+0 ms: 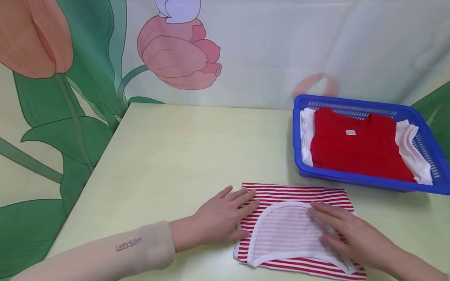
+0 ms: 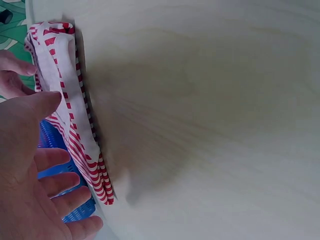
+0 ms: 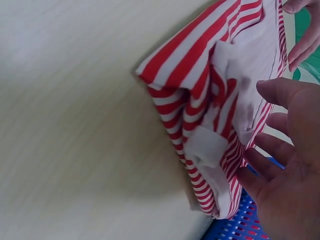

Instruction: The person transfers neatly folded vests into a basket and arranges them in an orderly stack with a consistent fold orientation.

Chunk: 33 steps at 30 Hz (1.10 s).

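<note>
A red-and-white striped garment (image 1: 293,190) lies folded into a flat rectangle near the table's front edge, its white-trimmed curved neckline (image 1: 258,234) facing up. On its left side rests my left hand (image 1: 219,216), fingers spread and fairly straight, fingertips on the stripes. My right hand (image 1: 355,236) lies over the right side, fingers loosely extended across the white trim. In the right wrist view, layered folds and white bands show along the near edge of the striped garment (image 3: 180,60), beside the right hand (image 3: 287,155). The left wrist view shows the left hand (image 2: 30,155) with fingers apart.
A blue plastic basket (image 1: 351,177) stands at the back right, just behind the striped garment. Inside it a folded red garment (image 1: 362,152) with a small label lies over white cloth (image 1: 307,136). The pale table (image 1: 183,152) meets a flower-printed backdrop (image 1: 253,58).
</note>
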Tool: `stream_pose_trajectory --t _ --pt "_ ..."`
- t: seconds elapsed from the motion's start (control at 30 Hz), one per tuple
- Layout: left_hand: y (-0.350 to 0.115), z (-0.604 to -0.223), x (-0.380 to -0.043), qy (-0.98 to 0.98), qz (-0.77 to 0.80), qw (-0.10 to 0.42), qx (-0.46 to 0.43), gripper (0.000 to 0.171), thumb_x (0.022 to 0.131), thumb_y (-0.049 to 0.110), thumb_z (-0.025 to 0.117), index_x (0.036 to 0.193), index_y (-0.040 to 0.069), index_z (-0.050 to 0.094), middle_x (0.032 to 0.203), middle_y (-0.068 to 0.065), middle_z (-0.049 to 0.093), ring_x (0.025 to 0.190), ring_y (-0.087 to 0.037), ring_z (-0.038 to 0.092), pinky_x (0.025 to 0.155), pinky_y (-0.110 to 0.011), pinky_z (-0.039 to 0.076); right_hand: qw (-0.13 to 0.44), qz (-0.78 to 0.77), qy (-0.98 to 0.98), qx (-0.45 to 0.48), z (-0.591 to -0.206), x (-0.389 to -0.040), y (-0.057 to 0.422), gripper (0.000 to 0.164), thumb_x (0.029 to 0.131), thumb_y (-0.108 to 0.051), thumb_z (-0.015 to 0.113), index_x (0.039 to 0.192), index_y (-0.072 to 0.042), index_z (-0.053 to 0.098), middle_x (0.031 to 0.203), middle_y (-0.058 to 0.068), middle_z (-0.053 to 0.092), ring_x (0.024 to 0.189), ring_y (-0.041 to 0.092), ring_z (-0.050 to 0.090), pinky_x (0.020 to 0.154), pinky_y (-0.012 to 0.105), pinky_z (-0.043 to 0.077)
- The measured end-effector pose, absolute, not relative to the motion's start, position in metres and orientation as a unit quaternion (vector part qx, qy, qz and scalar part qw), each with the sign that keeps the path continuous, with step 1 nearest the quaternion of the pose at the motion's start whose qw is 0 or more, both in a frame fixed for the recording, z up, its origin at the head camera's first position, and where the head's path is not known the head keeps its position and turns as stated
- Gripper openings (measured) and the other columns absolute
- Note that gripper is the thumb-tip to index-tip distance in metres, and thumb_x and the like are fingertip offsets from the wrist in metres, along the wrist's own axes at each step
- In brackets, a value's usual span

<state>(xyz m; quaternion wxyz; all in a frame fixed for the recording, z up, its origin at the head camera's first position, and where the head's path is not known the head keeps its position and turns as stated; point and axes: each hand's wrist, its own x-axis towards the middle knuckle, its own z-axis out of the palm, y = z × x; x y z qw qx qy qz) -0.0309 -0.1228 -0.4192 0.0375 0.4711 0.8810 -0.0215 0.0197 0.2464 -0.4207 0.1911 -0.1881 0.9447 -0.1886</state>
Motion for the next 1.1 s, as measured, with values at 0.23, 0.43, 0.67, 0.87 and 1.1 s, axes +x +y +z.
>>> stream_pose_trajectory --t 0.23,0.43,0.67,0.87,1.1 --pt "-0.119 -0.423 -0.031 0.882 -0.019 0.060 0.467 0.072 0.104 0.059 0.059 0.163 0.019 0.047 0.169 -0.007 0.042 0.157 -0.026 0.039 0.127 -0.051 0.033 0.182 -0.171 0.950 -0.189 -0.424 0.021 0.251 0.081 0.088 -0.048 0.086 0.160 -0.030 0.053 0.162 0.007 0.050 0.147 0.039 0.047 0.102 0.063 0.056" --pt "-0.119 -0.426 -0.032 0.884 -0.025 0.071 0.462 0.071 0.105 0.059 0.057 0.163 0.020 0.047 0.170 -0.006 0.042 0.158 -0.025 0.037 0.127 -0.052 0.032 0.197 -0.152 0.949 -0.194 -0.426 0.019 0.251 0.081 0.088 -0.051 0.084 0.160 -0.032 0.052 0.165 0.008 0.047 0.151 0.041 0.043 0.103 0.065 0.054" --pt "-0.122 -0.428 -0.032 0.883 -0.023 0.072 0.463 0.071 0.105 0.059 0.057 0.163 0.020 0.047 0.169 -0.006 0.043 0.157 -0.026 0.038 0.126 -0.053 0.034 0.187 -0.144 0.949 -0.209 -0.427 0.019 0.249 0.079 0.089 -0.049 0.084 0.159 -0.031 0.054 0.165 0.007 0.047 0.150 0.040 0.044 0.105 0.064 0.053" --pt "-0.130 -0.429 -0.034 0.882 -0.013 0.072 0.465 0.071 0.104 0.059 0.059 0.162 0.019 0.048 0.169 -0.007 0.043 0.157 -0.027 0.039 0.126 -0.052 0.034 0.177 -0.147 0.947 -0.227 -0.427 0.020 0.244 0.075 0.091 -0.049 0.082 0.158 -0.029 0.055 0.165 0.007 0.048 0.149 0.040 0.046 0.106 0.065 0.053" --pt "-0.143 -0.429 -0.037 0.878 0.010 0.092 0.470 0.072 0.105 0.056 0.061 0.163 0.017 0.046 0.169 -0.009 0.043 0.158 -0.029 0.038 0.127 -0.051 0.034 0.193 -0.151 0.944 -0.222 -0.427 0.019 0.233 0.076 0.089 -0.051 0.083 0.157 -0.029 0.056 0.165 0.005 0.047 0.150 0.038 0.045 0.107 0.064 0.052"
